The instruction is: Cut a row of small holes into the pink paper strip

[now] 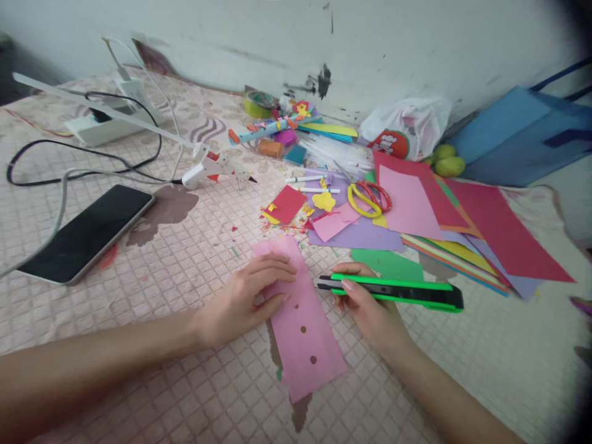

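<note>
A pink paper strip [319, 345] lies at a slant on the patterned cloth, with a few small round holes in its nearer half. My left hand [254, 287] rests on the strip's upper part, fingers stretched out and thumb a little apart. To the right of the strip, my right hand [365, 302] grips a green and black utility knife [407, 291]. The knife's short blade end points left, close to the strip's right edge; whether it touches the paper I cannot tell.
Scissors [370, 198], paper scraps and coloured sheets [499, 228] lie beyond and right. A glue gun [217, 169], a phone [87, 234], cables and a power strip [111, 126] occupy the left. A plastic bag [407, 126] and a blue bag [513, 135] stand by the wall.
</note>
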`<state>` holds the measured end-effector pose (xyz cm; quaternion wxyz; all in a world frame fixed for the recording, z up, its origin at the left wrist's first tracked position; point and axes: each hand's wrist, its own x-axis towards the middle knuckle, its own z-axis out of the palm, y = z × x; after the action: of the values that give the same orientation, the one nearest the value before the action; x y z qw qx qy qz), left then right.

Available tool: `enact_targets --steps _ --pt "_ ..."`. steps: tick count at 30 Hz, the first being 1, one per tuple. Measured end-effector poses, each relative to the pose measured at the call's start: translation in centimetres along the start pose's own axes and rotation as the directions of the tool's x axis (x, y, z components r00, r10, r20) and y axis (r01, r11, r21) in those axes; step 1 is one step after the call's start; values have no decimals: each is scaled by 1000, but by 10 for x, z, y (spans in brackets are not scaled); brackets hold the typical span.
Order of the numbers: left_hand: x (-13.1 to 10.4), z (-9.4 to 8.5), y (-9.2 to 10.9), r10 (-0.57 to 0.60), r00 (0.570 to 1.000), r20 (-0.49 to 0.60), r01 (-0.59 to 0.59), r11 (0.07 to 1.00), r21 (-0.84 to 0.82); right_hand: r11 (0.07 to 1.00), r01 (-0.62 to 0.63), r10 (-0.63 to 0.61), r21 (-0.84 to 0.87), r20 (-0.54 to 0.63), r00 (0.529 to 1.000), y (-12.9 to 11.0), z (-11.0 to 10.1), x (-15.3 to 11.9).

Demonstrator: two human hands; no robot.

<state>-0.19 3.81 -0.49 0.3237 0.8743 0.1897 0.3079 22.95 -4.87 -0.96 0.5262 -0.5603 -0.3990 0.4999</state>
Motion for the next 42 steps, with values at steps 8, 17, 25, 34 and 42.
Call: enact_targets --steps 8,17,25,34,42 --pt "-9 1 21 429 896 116 -437 897 58 985 47 -53 -168 -30 998 -5 -5 -7" --pt "-12 8 28 348 933 88 -344 937 -62 990 78 -71 -114 69 995 -12 2 -15" --pt "-7 3 31 476 866 155 -491 868 80 993 82 -88 -82 -69 994 -9 -2 -10" --pt "-18 23 34 469 781 413 -536 842 57 961 168 -198 -218 -125 972 3 -8 -6" --pt "-27 17 43 416 775 477 -547 819 174 962 216 -236 -169 -109 966 1 -5 8"
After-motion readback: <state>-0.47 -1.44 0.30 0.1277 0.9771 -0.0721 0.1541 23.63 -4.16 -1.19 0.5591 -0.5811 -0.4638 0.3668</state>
